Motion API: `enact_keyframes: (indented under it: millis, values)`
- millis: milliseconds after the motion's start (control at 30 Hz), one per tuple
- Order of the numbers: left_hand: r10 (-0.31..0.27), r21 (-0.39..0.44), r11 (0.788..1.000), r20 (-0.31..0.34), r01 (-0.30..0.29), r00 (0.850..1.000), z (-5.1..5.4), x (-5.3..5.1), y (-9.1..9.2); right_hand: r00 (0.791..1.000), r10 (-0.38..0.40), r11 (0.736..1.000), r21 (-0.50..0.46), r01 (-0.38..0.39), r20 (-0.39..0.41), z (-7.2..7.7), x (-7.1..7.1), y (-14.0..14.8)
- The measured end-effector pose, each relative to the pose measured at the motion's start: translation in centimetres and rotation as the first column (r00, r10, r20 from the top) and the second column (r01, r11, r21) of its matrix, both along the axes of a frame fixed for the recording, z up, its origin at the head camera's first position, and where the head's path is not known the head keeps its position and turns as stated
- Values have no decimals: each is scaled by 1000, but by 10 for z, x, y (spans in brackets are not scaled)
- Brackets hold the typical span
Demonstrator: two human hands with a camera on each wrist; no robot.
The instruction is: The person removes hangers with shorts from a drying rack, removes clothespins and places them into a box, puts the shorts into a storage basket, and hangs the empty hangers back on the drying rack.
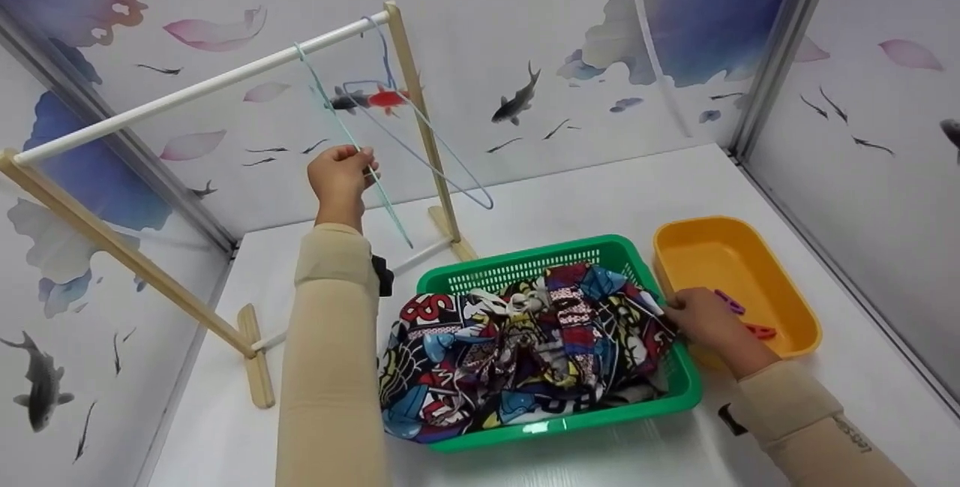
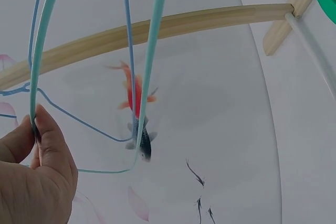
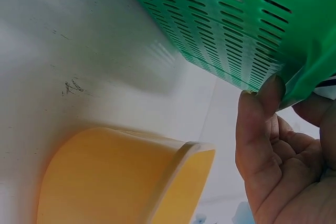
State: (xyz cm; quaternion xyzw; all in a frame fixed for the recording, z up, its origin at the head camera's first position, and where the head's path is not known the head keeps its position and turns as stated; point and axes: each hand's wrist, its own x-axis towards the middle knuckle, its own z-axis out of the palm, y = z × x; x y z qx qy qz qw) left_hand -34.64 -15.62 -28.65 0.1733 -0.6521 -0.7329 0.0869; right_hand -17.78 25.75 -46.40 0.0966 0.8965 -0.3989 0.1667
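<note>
My left hand (image 1: 340, 175) pinches the side of a mint-green clothes hanger (image 1: 331, 100) that hangs from the white rail (image 1: 202, 87). The left wrist view shows thumb and fingertips together on its thin frame. Beside it, a blue hanger (image 1: 450, 145) hangs nearer the rail's far end. My right hand (image 1: 709, 322) grips the right rim of a green basket (image 1: 555, 427), fingers under the edge in the right wrist view. A colorful patterned garment with a white drawstring (image 1: 525, 344) lies bunched in the basket and spills over its left side.
To the right of the basket stands a yellow tub (image 1: 720, 254) holding a purple clothespin (image 1: 729, 302) and a red clothespin (image 1: 761, 331). The rack's wooden posts (image 1: 135, 254) rise from the white tabletop (image 1: 637, 179). Patterned wall panels (image 1: 525, 14) enclose the table.
</note>
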Motion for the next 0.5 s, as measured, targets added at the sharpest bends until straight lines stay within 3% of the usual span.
enact_keyframes:
  millis: [500]
  values:
    - [-17,-16,1000,-12,17,1000,-9,2,-1,999,-14,1000,22,13,34,2,-1,-1]
